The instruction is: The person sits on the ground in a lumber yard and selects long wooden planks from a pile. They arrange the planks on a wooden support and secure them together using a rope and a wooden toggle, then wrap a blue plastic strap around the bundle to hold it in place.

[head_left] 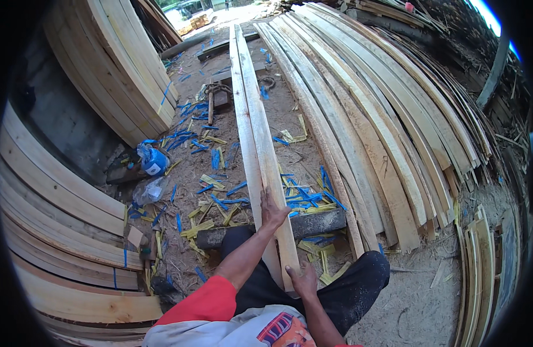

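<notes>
Two long, narrow wooden boards stretch away from me side by side, the left board and the right board. Their near ends lie between my knees, over a dark timber block set crosswise. My left hand grips the right board from above, near that block; some of its fingertips are hard to make out. At the near end of the same board, my right hand holds its right edge, thumb on the top face and the other fingers partly hidden.
Many long planks lie in rows on the right. Stacked boards stand at the upper left, more at the lower left. Blue and yellow strap scraps litter the dirt floor. A blue container and a hammer-like tool are nearby.
</notes>
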Demonstrator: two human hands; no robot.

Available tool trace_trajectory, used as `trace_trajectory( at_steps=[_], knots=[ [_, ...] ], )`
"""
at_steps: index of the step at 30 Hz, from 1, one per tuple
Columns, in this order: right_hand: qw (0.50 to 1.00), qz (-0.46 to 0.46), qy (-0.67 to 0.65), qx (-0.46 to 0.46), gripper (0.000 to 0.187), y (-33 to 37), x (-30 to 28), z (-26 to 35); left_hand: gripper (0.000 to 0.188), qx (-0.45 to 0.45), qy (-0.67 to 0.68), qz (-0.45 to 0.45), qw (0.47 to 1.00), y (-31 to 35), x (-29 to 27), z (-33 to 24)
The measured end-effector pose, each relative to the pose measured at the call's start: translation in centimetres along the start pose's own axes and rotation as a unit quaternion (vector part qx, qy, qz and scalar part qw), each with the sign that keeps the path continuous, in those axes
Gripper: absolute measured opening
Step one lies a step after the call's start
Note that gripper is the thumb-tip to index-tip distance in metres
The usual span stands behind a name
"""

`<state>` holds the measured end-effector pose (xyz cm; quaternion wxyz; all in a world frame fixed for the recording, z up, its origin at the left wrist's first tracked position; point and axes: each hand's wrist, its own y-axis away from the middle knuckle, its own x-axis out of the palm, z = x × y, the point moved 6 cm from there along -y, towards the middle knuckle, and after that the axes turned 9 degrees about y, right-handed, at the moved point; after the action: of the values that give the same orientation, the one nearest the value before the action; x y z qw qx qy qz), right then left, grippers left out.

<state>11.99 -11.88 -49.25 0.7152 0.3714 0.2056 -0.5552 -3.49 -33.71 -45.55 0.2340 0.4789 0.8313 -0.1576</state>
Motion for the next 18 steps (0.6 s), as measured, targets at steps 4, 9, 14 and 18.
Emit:
trace_trajectory(
  at_steps=[4,9,14,18],
  knots=[
    [0.847,-0.011,-0.415,0.331,0.057,5.1,4.2,-8.5,0.102,0.031,-0.003,-0.028,0.999,0.5,0.5,0.6],
    [0.677,-0.046,-0.582,0.448,0.052,6.9,7.7,-7.5,0.096,0.037,-0.015,-0.035,0.999,1.0,1.0,0.9],
    [0.665,-0.058,-0.593,0.45,0.049,7.3,6.4,-5.5,0.099,0.047,-0.038,-0.046,0.997,1.4,0.7,1.4],
    [0.669,-0.063,-0.576,0.466,0.03,7.7,7.2,-6.7,0.098,0.051,-0.04,-0.042,0.997,3.8,1.0,1.4]
  ],
)
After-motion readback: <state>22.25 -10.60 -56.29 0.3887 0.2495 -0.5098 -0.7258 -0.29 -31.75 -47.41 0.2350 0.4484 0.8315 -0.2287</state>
